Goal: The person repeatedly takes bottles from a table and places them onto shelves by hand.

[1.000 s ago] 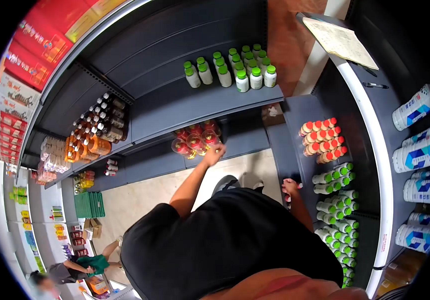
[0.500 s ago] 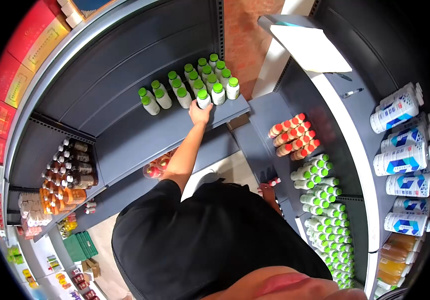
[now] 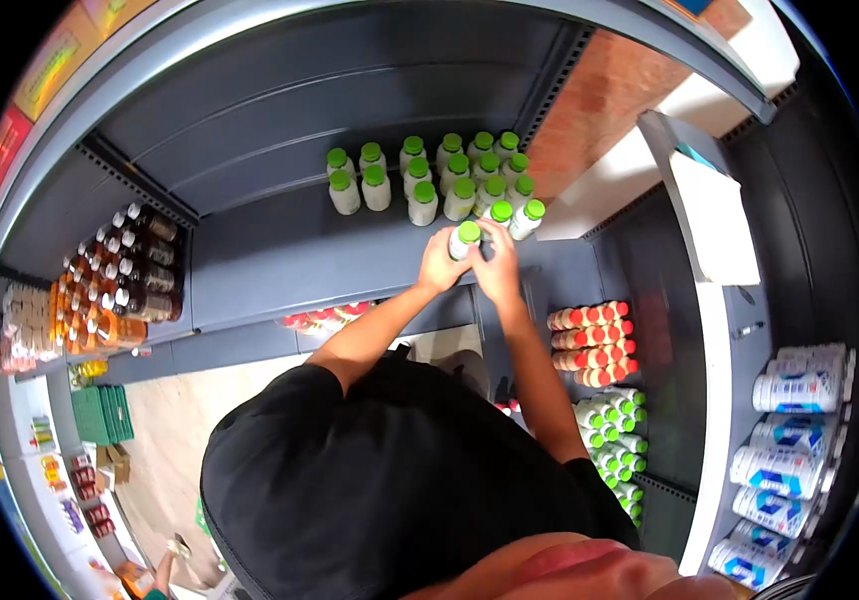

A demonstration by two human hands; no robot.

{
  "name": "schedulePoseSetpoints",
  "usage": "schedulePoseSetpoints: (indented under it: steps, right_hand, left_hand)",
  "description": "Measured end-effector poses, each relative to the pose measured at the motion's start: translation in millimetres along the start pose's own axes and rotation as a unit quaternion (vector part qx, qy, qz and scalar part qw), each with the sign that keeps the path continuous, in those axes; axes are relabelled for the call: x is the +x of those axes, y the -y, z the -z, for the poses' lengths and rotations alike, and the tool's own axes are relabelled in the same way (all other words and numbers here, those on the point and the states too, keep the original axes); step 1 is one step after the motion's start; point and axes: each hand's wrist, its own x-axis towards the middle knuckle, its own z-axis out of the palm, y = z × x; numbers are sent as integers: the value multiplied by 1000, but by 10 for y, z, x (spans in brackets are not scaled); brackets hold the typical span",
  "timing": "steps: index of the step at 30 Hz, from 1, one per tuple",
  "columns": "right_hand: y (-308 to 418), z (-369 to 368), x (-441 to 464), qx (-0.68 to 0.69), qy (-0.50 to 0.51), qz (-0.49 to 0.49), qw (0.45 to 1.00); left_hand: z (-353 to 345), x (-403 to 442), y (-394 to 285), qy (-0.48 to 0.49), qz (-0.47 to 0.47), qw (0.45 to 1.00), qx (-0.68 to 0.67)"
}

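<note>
While eighteen green-capped bottles (image 3: 424, 209) stand on the shelf (image 3: 260, 262), I count one more, the held bottle (image 3: 459, 246), clasped between the left hand (image 3: 440, 262) and the right hand (image 3: 499, 265), cap upward, just in front of the group. Dark grey and smooth, that shelf faces the person; green crates (image 3: 102, 415) sit on the pale floor (image 3: 185, 420), and white paper (image 3: 715, 220) lies off right

Dark bottles (image 3: 158, 268) beside orange bottles (image 3: 122, 331), green crate (image 3: 103, 414), white paper (image 3: 716, 222)
</note>
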Motion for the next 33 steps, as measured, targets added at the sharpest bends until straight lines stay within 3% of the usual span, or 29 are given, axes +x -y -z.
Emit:
schedulePoseSetpoints:
  steps: [2,3,6,9,11,16,20,25,28,29,30,32,33]
  right_hand:
    - [62,-310,-3,5,28,24,999]
    - [34,-429,-44,-1,-5,29,1000]
    - [-160,-709,-150,11,-104,74,992]
    - [-195,-674,-201,23,-71,121,990]
    - [-292,-619,-279,66,-7,90,994]
    - [-571,-567,-351,173,107,-10,979]
    - [-622,-641,-394,256,86,-14,963]
    - [-560,-643,-606,255,172,3,952]
    - [-413,-793,-972,205,241,8,949]
    - [-385,-880,-1164,227,301,-2,926]
    - [-355,-951,-1374,200,360,25,911]
    - [-382,-1171,-1885,183,477,60,858]
    - [-146,-1159,-2070,163,564,29,809]
  left_hand:
    - [-180,-5,443,30,-72,995,67]
    - [-14,-32,189,40,-104,993,35]
    - [53,-81,316,53,-136,983,110]
    - [151,-204,230,52,-57,993,84]
    - [224,-319,81,61,25,995,77]
    - [206,-600,-70,-7,-17,992,126]
    - [120,-635,-20,-43,-32,987,155]
    - [203,-1005,-183,-84,138,982,99]
    - [365,-1619,-190,-90,220,971,-19]
    - [352,-1936,-30,-90,254,963,-21]
    - [284,-2296,216,-118,231,965,-37]
    - [421,-2956,135,-105,331,938,-11]
    - [468,-3302,49,-104,374,921,9]
